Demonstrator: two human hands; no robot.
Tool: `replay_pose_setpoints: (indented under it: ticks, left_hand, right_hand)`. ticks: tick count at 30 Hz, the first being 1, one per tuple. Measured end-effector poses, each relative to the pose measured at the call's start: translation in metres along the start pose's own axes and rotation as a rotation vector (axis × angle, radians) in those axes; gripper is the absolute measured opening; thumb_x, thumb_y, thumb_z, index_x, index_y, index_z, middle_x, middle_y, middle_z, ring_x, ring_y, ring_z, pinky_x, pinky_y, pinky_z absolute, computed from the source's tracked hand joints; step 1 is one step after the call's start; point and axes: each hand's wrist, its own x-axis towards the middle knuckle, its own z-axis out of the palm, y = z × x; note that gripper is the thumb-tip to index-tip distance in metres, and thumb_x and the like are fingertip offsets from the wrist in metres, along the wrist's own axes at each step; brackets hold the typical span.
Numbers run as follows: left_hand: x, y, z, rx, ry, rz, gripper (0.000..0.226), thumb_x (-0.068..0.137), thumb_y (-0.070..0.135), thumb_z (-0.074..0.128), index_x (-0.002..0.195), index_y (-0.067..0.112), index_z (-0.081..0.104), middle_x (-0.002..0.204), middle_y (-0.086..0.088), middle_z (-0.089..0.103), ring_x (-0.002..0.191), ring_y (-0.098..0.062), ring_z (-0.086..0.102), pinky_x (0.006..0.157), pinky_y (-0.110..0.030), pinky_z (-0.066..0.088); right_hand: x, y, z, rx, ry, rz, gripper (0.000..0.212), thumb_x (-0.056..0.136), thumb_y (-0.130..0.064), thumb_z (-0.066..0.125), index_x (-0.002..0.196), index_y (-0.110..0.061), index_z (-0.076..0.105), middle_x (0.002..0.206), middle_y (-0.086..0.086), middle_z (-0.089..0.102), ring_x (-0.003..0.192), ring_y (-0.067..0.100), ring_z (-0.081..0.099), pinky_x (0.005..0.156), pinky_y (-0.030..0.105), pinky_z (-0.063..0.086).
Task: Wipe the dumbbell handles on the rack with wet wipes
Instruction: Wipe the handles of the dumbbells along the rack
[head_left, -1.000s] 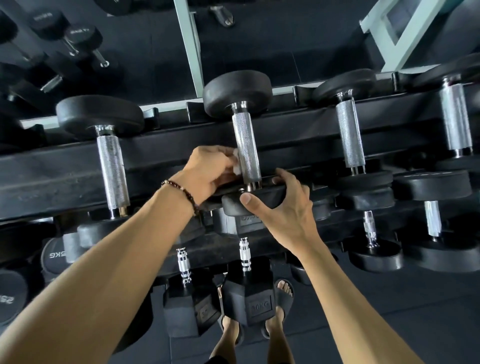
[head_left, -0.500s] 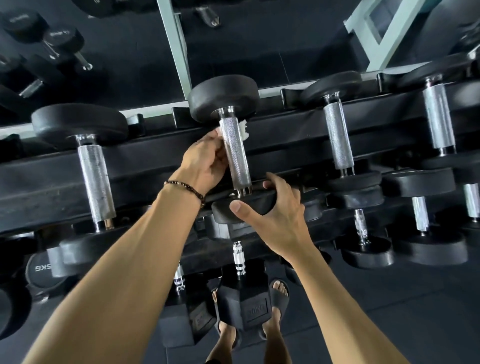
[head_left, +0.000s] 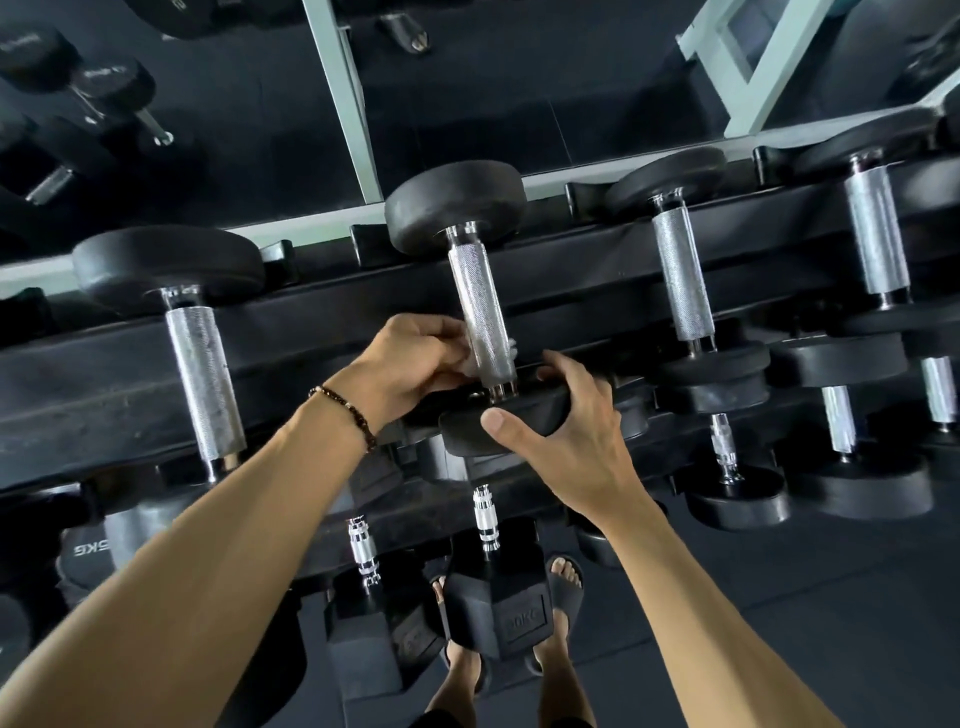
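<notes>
Black rack (head_left: 332, 332) across mid-frame, dark rubber floor (head_left: 779, 597) below, mirror (head_left: 467, 78) above. Centre: left hand (head_left: 410, 364) clamped with wet wipe (head_left: 475, 358) around knurled dumbbell handle (head_left: 480, 312); right hand (head_left: 566, 436) gripping its near head (head_left: 519, 415).

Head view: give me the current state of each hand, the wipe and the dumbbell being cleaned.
Left hand: closed on the wet wipe.
Wet wipe: bunched around the handle's lower end.
Right hand: gripping the near weight head.
Centre dumbbell: resting on the rack, handle mostly bare.
</notes>
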Motion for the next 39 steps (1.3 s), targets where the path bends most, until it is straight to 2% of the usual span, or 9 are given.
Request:
replay_pose_setpoints:
  ticks: [5, 7, 11, 16, 19, 22, 26, 32, 39]
  left_hand:
    - [0.007, 0.004, 0.001, -0.148, -0.014, 0.018, 0.026, 0.092, -0.017, 0.046, 0.107, -0.005, 0.062, 0.089, -0.020, 0.070, 0.067, -0.019, 0.066, 0.079, -0.034, 0.061]
    - [0.005, -0.001, 0.003, -0.015, -0.074, -0.022, 0.034, 0.088, -0.022, 0.042, 0.108, -0.005, 0.064, 0.098, -0.021, 0.071, 0.078, -0.024, 0.067, 0.081, -0.033, 0.060]
    - [-0.001, 0.000, 0.001, 0.208, -0.113, -0.043, 0.042, 0.087, -0.024, 0.037, 0.095, 0.004, 0.067, 0.087, -0.012, 0.069, 0.072, -0.017, 0.065, 0.069, -0.025, 0.060]
    - [0.004, 0.002, 0.000, -0.063, -0.040, 0.019, 0.036, 0.085, -0.025, 0.046, 0.100, 0.000, 0.067, 0.088, -0.015, 0.074, 0.075, -0.021, 0.071, 0.068, -0.028, 0.060]
    - [-0.005, -0.006, -0.004, 0.253, -0.076, 0.013, 0.039, 0.085, -0.023, 0.048, 0.098, 0.005, 0.072, 0.087, -0.012, 0.073, 0.078, -0.020, 0.069, 0.078, -0.031, 0.059]
    - [-0.010, -0.002, -0.003, 0.362, 0.011, 0.043, 0.035, 0.082, -0.022, 0.051, 0.098, 0.001, 0.072, 0.088, -0.016, 0.072, 0.075, -0.021, 0.067, 0.075, -0.032, 0.060]
    - [0.000, 0.016, 0.010, -0.109, 0.178, 0.061, 0.036, 0.081, -0.026, 0.047, 0.096, -0.001, 0.068, 0.086, -0.015, 0.071, 0.068, -0.021, 0.065, 0.060, -0.025, 0.060]
    - [-0.018, -0.012, 0.000, 0.271, 0.155, 0.008, 0.035, 0.082, -0.016, 0.054, 0.090, 0.012, 0.074, 0.081, -0.010, 0.073, 0.079, -0.021, 0.069, 0.082, -0.034, 0.058]
    - [-0.064, -0.007, -0.021, 0.213, 0.313, 0.163, 0.032, 0.081, -0.015, 0.067, 0.089, 0.015, 0.075, 0.085, -0.004, 0.076, 0.082, -0.017, 0.075, 0.073, -0.028, 0.061]
  right_hand:
    - [0.002, 0.005, 0.002, -0.009, 0.016, -0.018, 0.113, 0.052, -0.087, 0.062, 0.147, -0.034, 0.031, 0.126, -0.020, 0.035, 0.135, 0.012, 0.030, 0.115, 0.048, 0.030]
    - [0.001, 0.004, 0.002, -0.009, 0.012, -0.007, 0.114, 0.053, -0.087, 0.065, 0.148, -0.033, 0.030, 0.127, -0.018, 0.031, 0.137, 0.015, 0.029, 0.116, 0.049, 0.030]
    - [0.001, -0.001, 0.000, -0.016, 0.013, 0.014, 0.106, 0.059, -0.076, 0.065, 0.148, -0.033, 0.029, 0.123, -0.018, 0.027, 0.135, 0.017, 0.029, 0.116, 0.048, 0.029]
    - [-0.002, -0.002, 0.000, -0.004, 0.027, 0.006, 0.095, 0.070, -0.064, 0.074, 0.148, -0.030, 0.031, 0.122, -0.020, 0.028, 0.135, 0.016, 0.027, 0.117, 0.047, 0.026]
    - [-0.002, -0.003, 0.001, -0.005, 0.024, 0.011, 0.096, 0.071, -0.063, 0.073, 0.150, -0.030, 0.029, 0.130, -0.016, 0.029, 0.139, 0.016, 0.024, 0.117, 0.048, 0.024]
    - [-0.003, -0.004, 0.001, -0.021, 0.030, 0.002, 0.096, 0.072, -0.063, 0.073, 0.150, -0.030, 0.029, 0.123, -0.019, 0.026, 0.137, 0.016, 0.024, 0.117, 0.045, 0.024]
    - [-0.003, -0.005, 0.003, -0.010, 0.046, -0.010, 0.096, 0.069, -0.065, 0.073, 0.148, -0.029, 0.031, 0.114, -0.026, 0.030, 0.125, 0.009, 0.028, 0.116, 0.044, 0.026]
    - [-0.005, -0.006, 0.005, -0.021, 0.059, -0.001, 0.096, 0.069, -0.065, 0.074, 0.148, -0.027, 0.033, 0.139, -0.007, 0.037, 0.138, 0.021, 0.028, 0.116, 0.050, 0.028]
    - [-0.003, -0.012, 0.024, -0.278, 0.129, -0.136, 0.097, 0.066, -0.075, 0.064, 0.145, -0.026, 0.036, 0.139, 0.000, 0.047, 0.132, 0.023, 0.030, 0.110, 0.045, 0.025]
